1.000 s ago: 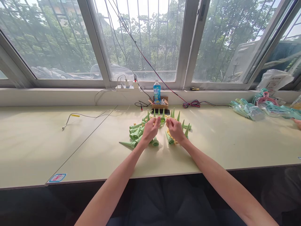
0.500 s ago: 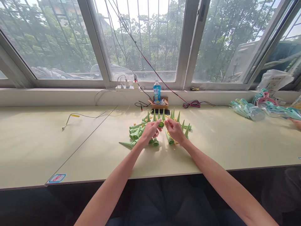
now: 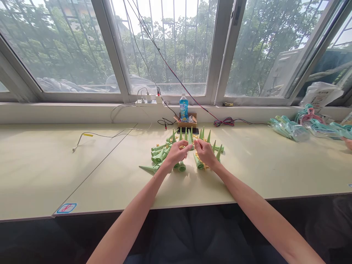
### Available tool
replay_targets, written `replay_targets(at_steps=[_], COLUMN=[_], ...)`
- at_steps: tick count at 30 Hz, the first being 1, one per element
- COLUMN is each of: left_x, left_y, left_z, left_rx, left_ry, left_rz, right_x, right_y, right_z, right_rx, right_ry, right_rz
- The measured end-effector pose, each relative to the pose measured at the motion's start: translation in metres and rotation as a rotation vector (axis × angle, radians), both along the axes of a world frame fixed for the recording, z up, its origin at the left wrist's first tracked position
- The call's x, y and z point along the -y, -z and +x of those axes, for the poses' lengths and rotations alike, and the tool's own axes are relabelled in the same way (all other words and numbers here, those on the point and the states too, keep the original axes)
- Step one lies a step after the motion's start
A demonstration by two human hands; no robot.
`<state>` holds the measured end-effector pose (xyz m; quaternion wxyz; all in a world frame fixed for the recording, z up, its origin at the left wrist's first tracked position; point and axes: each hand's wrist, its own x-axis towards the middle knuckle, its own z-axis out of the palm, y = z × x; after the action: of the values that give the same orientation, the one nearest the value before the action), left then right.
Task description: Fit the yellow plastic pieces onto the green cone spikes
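A pale green plastic cone [image 3: 190, 137] stands point up between my two hands, its lower end at the fingertips. My left hand [image 3: 177, 153] is closed, thumb and fingers pinching near the base of this cone. Close by on the other side, my right hand [image 3: 204, 151] has its fingers curled together; whatever sits in them is hidden. Around both hands are more green cones, several standing upright at the back and others lying in a pile [image 3: 158, 157] on the left. One lying cone [image 3: 198, 162] sits below my right hand. Small yellow pieces [image 3: 176, 138] are scattered among them.
Behind the cones lie a dark phone [image 3: 188, 130] and a small carton [image 3: 187, 124] by a blue-labelled bottle [image 3: 183, 107]. Cables [image 3: 227, 121] run along the wall. Bagged plastic items [image 3: 290, 128] and another person's hand [image 3: 348, 143] are at the far right.
The cone between my hands has turned from showing its open end to standing point up. My left thumb and fingers have shifted down to its base. My right hand has barely moved.
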<state>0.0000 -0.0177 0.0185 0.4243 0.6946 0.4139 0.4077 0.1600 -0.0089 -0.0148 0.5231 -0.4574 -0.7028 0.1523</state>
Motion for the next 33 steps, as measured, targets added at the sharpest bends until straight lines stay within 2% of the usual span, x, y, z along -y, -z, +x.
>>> replay_targets(at_steps=[5,11,15,19,24,29,33], left_x=[-0.002,-0.011,-0.014,-0.013,-0.012,-0.009,-0.009], left_y=[0.004,0.016,0.019,0.017,0.012,0.009,0.01], left_z=[0.001,0.002,0.002,0.003,0.003,0.003,0.001], left_rx=[-0.066,-0.105,-0.124,-0.116,-0.014,0.068,0.096], left_ry=[-0.019,-0.082,-0.108,-0.133,-0.104,-0.031,0.007], left_rz=[0.155,0.383,0.429,0.368,0.169,-0.023,-0.066], right_x=[0.0,-0.001,-0.001,-0.001,-0.002,-0.001,-0.001], right_y=[-0.001,0.0,0.0,0.0,0.001,0.002,0.003], right_z=[0.0,0.0,-0.001,-0.001,0.0,-0.001,-0.002], right_rx=[0.0,-0.007,-0.021,-0.042,-0.051,-0.022,-0.024], right_ry=[0.024,0.024,0.025,0.054,0.067,-0.012,-0.036], right_rz=[-0.014,-0.015,-0.018,0.001,0.01,-0.013,-0.017])
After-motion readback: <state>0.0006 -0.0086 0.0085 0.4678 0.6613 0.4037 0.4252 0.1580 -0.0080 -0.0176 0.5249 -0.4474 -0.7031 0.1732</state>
